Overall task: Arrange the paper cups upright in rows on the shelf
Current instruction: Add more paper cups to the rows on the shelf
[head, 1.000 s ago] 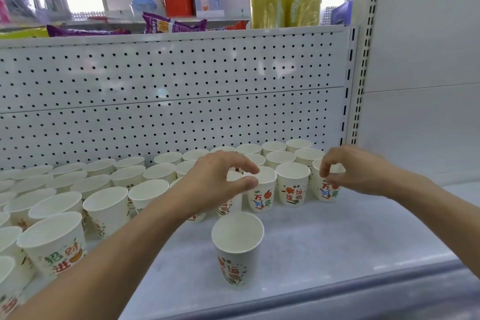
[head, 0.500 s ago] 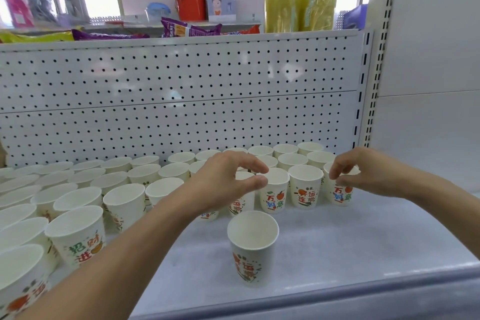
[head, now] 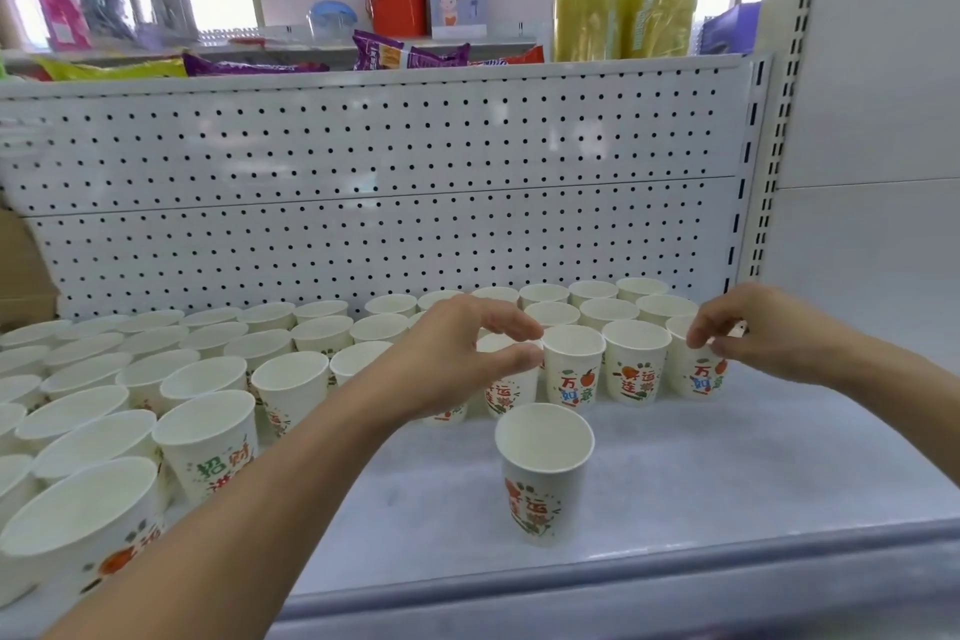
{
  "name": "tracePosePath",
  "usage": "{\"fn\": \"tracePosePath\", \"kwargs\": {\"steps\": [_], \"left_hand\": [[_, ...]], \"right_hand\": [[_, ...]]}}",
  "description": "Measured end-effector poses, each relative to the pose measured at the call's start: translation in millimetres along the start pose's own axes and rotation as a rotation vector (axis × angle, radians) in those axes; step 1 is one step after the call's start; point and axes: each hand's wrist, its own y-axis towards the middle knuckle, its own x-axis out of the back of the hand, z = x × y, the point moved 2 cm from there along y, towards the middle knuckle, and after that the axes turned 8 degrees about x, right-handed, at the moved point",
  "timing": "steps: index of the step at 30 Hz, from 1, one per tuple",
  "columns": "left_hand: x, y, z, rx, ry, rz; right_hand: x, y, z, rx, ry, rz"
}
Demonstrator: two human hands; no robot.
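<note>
While the lone cup (head: pixel 543 473) stands upright near the front edge of the shelf (head: pixel 753 457), everything else sits behind it. Left hand (head: pixel 457 359) hovers just behind-left of it, thumb and fingers arched in a half-closed C over a partly hidden cup (head: pixel 506 392); can't tell if it grips. Right hand (head: pixel 753 327), behind-right of it, pinches the rim of the end cup (head: pixel 698 377) in the nearest row. Cup rows (head: pixel 291 382) run behind and left of it, upright, back to the pegboard (head: pixel 363 172).
</note>
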Motion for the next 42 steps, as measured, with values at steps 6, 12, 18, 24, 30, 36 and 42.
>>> {"fn": "tracePosePath", "kwargs": {"steps": [6,12,18,24,30,36,42], "left_hand": [[3,-15,5,0.037,-0.119,-0.073],[6,-65,26,0.055,0.001,-0.333],[91,-113,62,0.240,0.438,-0.530],[119,-156,82,0.404,0.473,-0.400],[111,-175,103,0.312,0.552,-0.470],[105,-196,108,0.256,0.694,-0.457],[71,-170,77,0.049,0.437,-0.453]], "right_hand": [[-2,-16,63,0.141,0.138,-0.271],[-44,-48,142,0.295,0.505,-0.036],[-72,-62,150,0.289,0.493,-0.043],[-92,-59,154,0.281,0.516,-0.145],[-108,-47,180,0.289,0.574,-0.159],[-115,-45,187,0.263,0.584,-0.120],[-96,-54,163,0.200,0.589,-0.133]]}}
